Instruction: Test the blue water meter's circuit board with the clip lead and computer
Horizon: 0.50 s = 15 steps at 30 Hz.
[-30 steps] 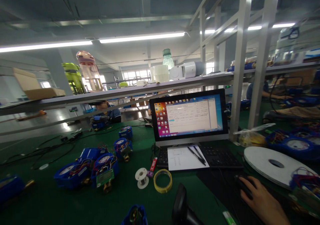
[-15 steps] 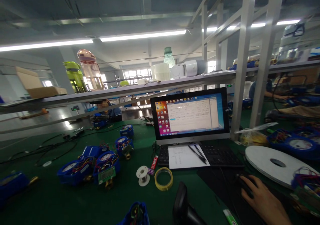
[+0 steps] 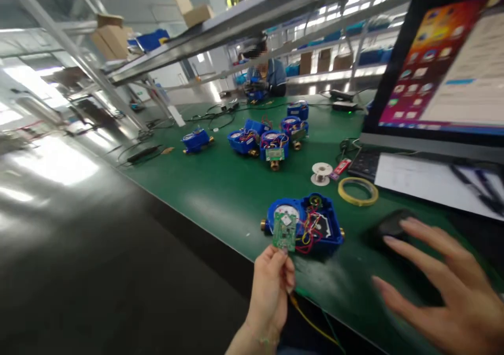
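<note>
Near the worktop's (image 3: pixel 220 208) front edge, the person's left hand (image 3: pixel 274 271) has its grip pinching the lower end of one green circuit board (image 3: pixel 284 231), which is small and rectangular with a pale square patch. It overlaps the white dial of one open blue meter (image 3: pixel 304 213) with two brass ends; red and yellow wires (image 3: pixel 309 234) loop beside the board. The right hand (image 3: pixel 444 276) has its grip spread at one black device (image 3: pixel 394 226); whether they touch, one cannot tell. Farther back stand at least five blue units (image 3: pixel 274 142), one spool (image 3: pixel 322 174), one yellow tape roll (image 3: pixel 358 191) and two pens (image 3: pixel 478 187).
</note>
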Motion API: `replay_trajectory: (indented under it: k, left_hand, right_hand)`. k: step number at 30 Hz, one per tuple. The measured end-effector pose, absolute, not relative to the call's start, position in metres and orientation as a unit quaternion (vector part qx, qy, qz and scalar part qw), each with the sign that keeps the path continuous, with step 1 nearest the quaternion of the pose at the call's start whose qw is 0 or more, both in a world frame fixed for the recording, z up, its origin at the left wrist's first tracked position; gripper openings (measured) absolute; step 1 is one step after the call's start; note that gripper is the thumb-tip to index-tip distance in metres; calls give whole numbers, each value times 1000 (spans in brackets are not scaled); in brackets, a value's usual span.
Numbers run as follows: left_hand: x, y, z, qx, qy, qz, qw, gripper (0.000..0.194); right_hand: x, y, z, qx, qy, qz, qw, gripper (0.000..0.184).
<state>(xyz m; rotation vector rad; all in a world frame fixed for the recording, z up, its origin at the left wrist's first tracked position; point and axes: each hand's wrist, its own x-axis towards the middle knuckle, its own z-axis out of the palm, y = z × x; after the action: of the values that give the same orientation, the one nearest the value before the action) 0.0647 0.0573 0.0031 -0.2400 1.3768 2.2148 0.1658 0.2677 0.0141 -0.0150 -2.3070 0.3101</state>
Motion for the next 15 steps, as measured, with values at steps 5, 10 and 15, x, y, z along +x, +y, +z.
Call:
replay_trajectory:
  k: [5, 10, 15]
  left_hand:
    - [67, 57, 3, -86, 490, 829, 255, 29]
    - [65, 54, 0, -77, 473, 839, 258, 28]
    - [66, 49, 5, -63, 445, 851, 270, 25]
  right_hand:
    - [96, 210, 40, 151, -924, 173, 307, 43]
    - [61, 204, 30, 181, -944, 163, 221, 53]
    - [58, 201, 25, 192, -930, 188, 249, 42]
